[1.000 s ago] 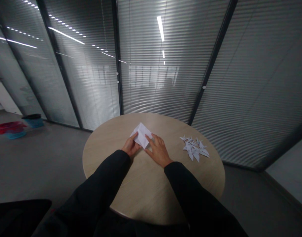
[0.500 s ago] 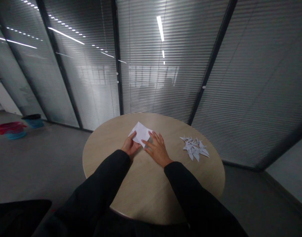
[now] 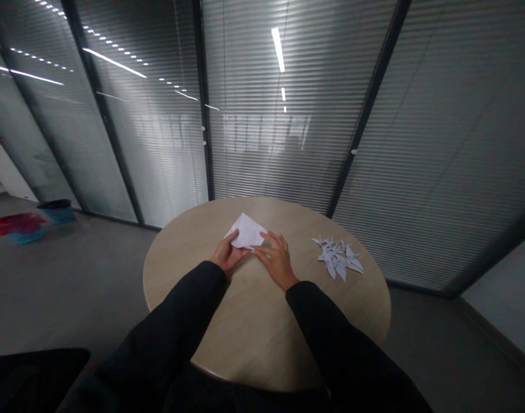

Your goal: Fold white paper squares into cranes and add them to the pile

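A folded sheet of white paper [image 3: 246, 230] is held over the middle of the round wooden table [image 3: 254, 327], its pointed corner facing away from me. My left hand [image 3: 229, 251] grips its left side, thumb on top and fingers underneath. At the right and lower edge, my right hand [image 3: 276, 257] has the paper between its thumb and fingers. On the table's right side lies a pile of several white folded paper cranes [image 3: 337, 258], apart from both hands.
Behind the table stands a glass partition [image 3: 266, 166] with blinds and dark frames. Two bins are on the floor at the left, one with a red liner [image 3: 16, 222] and one with a black liner [image 3: 54, 204]. A dark object [image 3: 34, 376] fills the lower left corner.
The paper's near corner, which pointed down toward me, is now folded back, leaving a flatter lower edge. My right fingers have drawn together on the paper. My left hand stays nearly still.
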Motion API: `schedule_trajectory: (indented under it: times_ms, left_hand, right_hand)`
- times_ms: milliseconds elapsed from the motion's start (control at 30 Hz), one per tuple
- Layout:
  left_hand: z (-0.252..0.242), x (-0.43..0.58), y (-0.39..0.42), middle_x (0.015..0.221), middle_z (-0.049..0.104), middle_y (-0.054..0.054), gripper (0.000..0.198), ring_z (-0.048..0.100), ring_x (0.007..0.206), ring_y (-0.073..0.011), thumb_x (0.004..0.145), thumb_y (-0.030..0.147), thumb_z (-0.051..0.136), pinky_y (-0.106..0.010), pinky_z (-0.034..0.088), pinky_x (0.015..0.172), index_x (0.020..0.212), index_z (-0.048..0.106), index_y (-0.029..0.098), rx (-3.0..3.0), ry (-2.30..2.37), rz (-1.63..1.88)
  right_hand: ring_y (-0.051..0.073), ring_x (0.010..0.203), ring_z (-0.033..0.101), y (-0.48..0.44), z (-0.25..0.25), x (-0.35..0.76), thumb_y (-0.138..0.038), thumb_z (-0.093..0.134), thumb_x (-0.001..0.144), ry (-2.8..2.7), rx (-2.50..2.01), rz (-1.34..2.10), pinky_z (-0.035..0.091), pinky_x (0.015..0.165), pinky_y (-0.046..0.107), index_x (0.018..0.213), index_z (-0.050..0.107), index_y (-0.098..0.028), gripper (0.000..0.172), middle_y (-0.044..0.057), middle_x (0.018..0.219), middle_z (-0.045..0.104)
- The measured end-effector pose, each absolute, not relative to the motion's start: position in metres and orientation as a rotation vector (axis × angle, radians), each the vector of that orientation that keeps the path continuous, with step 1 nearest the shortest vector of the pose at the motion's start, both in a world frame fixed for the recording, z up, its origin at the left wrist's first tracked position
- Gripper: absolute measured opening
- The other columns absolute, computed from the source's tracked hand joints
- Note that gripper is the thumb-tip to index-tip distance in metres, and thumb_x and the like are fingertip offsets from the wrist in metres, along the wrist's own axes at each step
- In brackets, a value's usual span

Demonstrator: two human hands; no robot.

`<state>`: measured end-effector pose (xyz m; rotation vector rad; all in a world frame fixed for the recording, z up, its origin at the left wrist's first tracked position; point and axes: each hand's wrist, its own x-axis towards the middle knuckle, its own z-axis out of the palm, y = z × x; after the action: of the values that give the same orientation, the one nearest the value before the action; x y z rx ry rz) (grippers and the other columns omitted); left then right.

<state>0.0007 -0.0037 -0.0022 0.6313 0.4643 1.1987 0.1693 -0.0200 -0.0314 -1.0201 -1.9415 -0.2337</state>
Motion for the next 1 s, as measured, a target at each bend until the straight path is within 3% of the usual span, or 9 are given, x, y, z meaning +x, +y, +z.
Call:
schedule_trajectory:
  times_ms: [233,533,867,1000]
  left_hand:
    - [-0.001,0.003,-0.006,0.112,0.067,-0.018,0.041,0.068,0.096,-0.0224,0.094,0.02,0.04,-0.033,0.054,0.086,0.131,0.046,0.004,0.633,0.435,1.152]
    - [-0.003,0.006,-0.007,0.109,0.068,-0.019,0.045,0.07,0.09,-0.0212,0.095,0.021,0.039,-0.031,0.054,0.084,0.136,0.04,0.003,0.693,0.439,1.085]
    - [-0.008,0.008,-0.006,0.103,0.07,-0.017,0.035,0.069,0.093,-0.0194,0.093,0.022,0.047,-0.03,0.052,0.089,0.123,0.052,0.005,0.734,0.461,1.051]
    - [-0.012,0.008,-0.005,0.102,0.071,-0.014,0.031,0.068,0.092,-0.0189,0.085,0.023,0.061,-0.032,0.049,0.093,0.113,0.06,0.009,0.825,0.456,1.072]
  right_hand:
    - [0.022,0.11,0.055,-0.015,-0.031,0.173,-0.033,0.064,0.085,-1.769,-1.058,-0.029,0.042,0.099,0.04,0.082,0.074,-0.024,0.014,0.008,0.112,0.064]
    - [0.022,0.099,0.057,-0.014,-0.03,0.173,-0.031,0.07,0.077,-1.62,-1.028,0.085,0.043,0.095,0.04,0.071,0.07,-0.023,0.01,0.006,0.099,0.062]
    - [0.022,0.098,0.056,-0.01,-0.036,0.174,-0.033,0.071,0.074,-1.565,-1.148,0.109,0.042,0.094,0.039,0.068,0.069,-0.022,0.012,0.006,0.097,0.058]
    - [0.022,0.097,0.056,-0.007,-0.04,0.175,-0.032,0.071,0.073,-1.556,-1.171,0.148,0.043,0.093,0.039,0.067,0.069,-0.023,0.011,0.006,0.095,0.058]
